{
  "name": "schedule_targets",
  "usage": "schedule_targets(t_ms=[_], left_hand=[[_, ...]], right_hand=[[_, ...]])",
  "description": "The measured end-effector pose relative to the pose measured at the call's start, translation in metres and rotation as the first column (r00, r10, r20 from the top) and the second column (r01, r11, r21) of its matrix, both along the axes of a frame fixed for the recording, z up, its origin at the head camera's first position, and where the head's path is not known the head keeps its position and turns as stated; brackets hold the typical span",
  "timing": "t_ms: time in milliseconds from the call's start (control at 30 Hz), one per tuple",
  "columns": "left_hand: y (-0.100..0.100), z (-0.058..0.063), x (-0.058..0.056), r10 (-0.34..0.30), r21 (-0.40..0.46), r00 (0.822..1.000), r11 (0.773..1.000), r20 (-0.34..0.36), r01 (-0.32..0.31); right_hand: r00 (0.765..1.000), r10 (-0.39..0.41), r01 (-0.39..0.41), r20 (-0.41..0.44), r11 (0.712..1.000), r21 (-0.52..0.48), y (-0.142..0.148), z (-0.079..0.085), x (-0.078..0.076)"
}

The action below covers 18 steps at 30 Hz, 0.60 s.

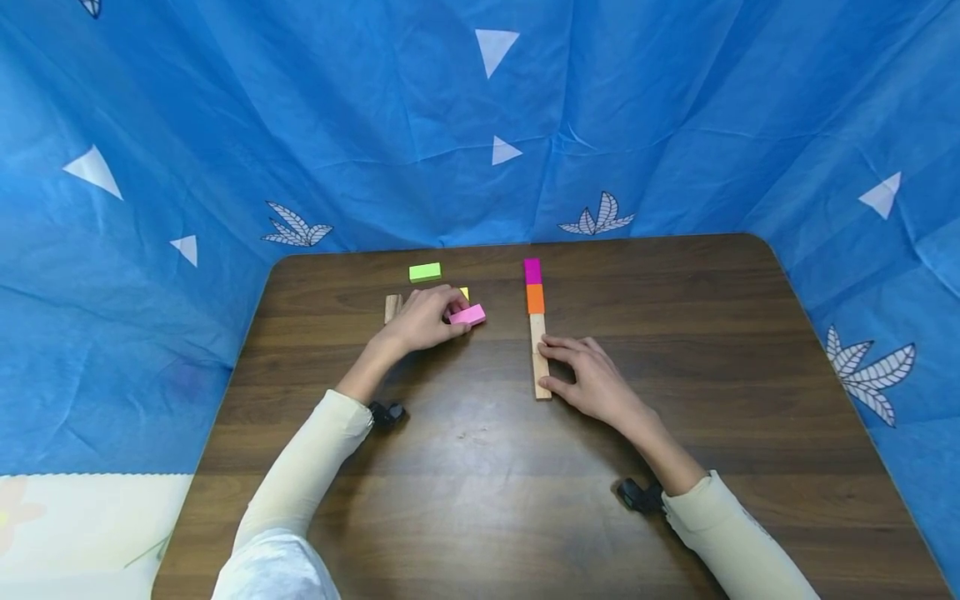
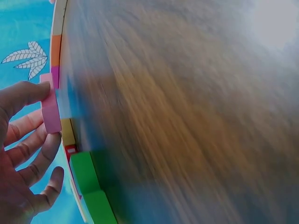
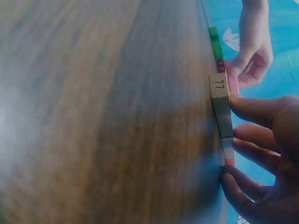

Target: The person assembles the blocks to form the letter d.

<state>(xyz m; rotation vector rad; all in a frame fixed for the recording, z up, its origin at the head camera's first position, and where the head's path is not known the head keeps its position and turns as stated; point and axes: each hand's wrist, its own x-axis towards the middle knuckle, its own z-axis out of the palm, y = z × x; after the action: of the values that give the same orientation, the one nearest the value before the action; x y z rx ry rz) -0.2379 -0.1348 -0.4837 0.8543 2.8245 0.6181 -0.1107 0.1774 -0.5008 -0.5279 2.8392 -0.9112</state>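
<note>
My left hand (image 1: 427,318) pinches a pink block (image 1: 468,315) between thumb and fingertips, left of a straight row of blocks. That row runs away from me: a magenta block (image 1: 532,271) at the far end, then an orange block (image 1: 535,299), then two plain wooden blocks (image 1: 542,379). My right hand (image 1: 592,379) lies along the row's right side, its thumb and fingertips touching the plain wooden blocks. In the right wrist view the nearest wooden block (image 3: 220,86) carries dark printed digits on its end.
Around my left hand lie a lime green block (image 1: 425,272), a yellow block (image 1: 464,293) partly hidden behind the fingers, and a brown wooden piece (image 1: 392,308). The left wrist view also shows a small red and white piece (image 2: 70,150). Blue cloth (image 1: 420,125) hangs behind the table (image 1: 480,500).
</note>
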Motion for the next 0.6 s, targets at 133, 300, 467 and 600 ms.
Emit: schedule_targets(t_ms=[133, 300, 467, 600], left_hand=[[0.006, 0.001, 0.0, -0.007, 0.012, 1.0, 1.0, 0.014, 0.007], [0.012, -0.001, -0.001, -0.021, 0.03, 0.999, 0.999, 0.033, 0.02], [0.017, -0.003, -0.003, -0.042, 0.067, 0.998, 0.997, 0.043, 0.039], [0.023, -0.003, -0.003, -0.05, 0.076, 0.997, 0.996, 0.051, 0.046]], right_hand=[[1.0, -0.001, 0.001, 0.005, 1.0, 0.0, -0.001, 0.001, 0.0], [1.0, -0.006, 0.006, 0.011, 1.0, 0.002, -0.001, 0.002, 0.0], [1.0, -0.006, 0.006, 0.008, 1.0, 0.008, -0.001, 0.002, 0.001], [1.0, -0.008, 0.007, 0.009, 1.0, 0.008, -0.001, 0.002, 0.001]])
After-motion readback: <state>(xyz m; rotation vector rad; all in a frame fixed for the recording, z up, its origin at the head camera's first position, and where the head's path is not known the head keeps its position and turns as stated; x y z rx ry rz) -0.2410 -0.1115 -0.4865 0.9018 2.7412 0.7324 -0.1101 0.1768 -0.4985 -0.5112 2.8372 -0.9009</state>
